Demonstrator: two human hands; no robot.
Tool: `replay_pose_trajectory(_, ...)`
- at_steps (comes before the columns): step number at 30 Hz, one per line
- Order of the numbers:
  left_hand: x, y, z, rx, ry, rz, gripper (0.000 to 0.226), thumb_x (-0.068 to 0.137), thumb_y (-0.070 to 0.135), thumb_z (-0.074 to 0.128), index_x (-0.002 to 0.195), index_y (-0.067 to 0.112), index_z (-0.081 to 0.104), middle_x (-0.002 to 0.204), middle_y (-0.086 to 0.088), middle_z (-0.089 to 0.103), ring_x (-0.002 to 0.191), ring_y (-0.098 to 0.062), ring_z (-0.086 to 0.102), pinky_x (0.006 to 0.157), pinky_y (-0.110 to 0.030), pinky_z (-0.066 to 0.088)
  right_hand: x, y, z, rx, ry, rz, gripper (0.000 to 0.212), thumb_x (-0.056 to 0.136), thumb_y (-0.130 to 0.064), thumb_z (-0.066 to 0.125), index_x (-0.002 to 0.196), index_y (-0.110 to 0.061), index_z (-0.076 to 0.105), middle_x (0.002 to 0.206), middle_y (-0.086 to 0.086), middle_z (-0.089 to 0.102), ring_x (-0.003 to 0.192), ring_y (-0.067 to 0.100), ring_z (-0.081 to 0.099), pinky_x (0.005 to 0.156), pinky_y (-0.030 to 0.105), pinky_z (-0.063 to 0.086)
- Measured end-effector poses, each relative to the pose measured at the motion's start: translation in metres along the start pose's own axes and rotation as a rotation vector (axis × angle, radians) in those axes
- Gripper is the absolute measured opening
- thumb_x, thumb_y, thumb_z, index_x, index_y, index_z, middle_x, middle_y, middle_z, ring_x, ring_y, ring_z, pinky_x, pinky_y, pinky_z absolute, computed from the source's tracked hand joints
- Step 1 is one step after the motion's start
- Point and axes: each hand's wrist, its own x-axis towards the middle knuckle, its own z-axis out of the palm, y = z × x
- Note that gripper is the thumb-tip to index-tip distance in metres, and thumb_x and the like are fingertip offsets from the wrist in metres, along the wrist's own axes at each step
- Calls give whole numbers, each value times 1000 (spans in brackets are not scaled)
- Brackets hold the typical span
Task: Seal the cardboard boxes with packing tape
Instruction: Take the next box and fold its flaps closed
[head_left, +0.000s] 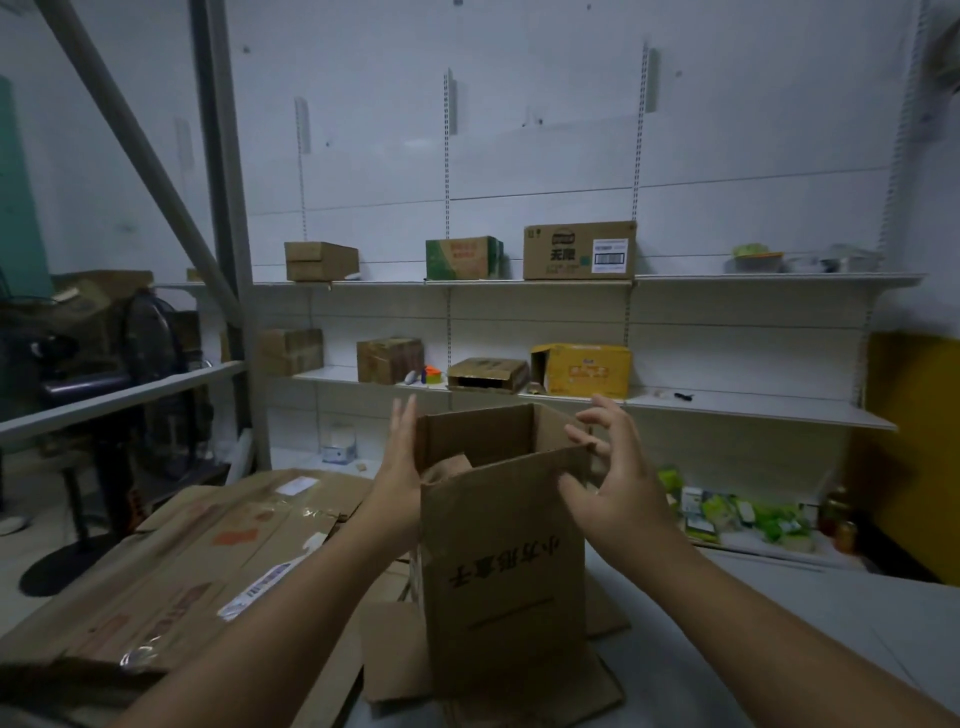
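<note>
Upright, brown cardboard box stands open-topped, upside-down print.

White shelves, black floor fan — green packets low right

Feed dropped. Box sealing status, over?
Left hand flat against box, left side. Right hand at right rim, grip unclear. Its top open, untaped. Nothing in the way.

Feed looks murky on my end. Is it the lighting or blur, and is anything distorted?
Head view: dim, flat light; the box, left hand and right hand are sharp enough, print legible; glare only on tape on the flattened cardboard; wide-angle bends the shelf toward the edges.
</note>
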Motion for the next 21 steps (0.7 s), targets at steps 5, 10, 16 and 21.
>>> replay_pose_trajectory(5,7,-8,8,-244,66,-89,72,83,48,59,143,35,20,135,11,38,130,-17,36,108,-36,33,8,-3,1,-182,-46,22,30,91,-15,57,117,-28,49,134,-15,35,122,4,38,95,20,41)
replay_pose_trajectory(10,8,-15,7,163,196,124,69,77,31,66,132,47,27,145,0,25,128,-22,35,104,-49,39,12,-10,-3,-324,-91,46,7,92,-15,52,87,-13,56,114,-4,52,95,5,44,69,7,34)
replay_pose_trajectory(16,20,7,1,1012,-368,460,38,88,28,60,125,29,53,142,10,42,139,-7,19,118,-43,7,13,-7,-13,-118,-18,103,28,97,-22,45,73,-25,59,122,-3,53,107,7,52,84,25,43)
replay_pose_trajectory(21,7,-1,3,873,-95,361,45,89,57,39,120,28,52,136,15,39,136,-6,19,110,-25,16,20,0,-12,-134,91,345,34,89,-26,61,119,-19,46,118,1,46,90,11,53,65,22,41)
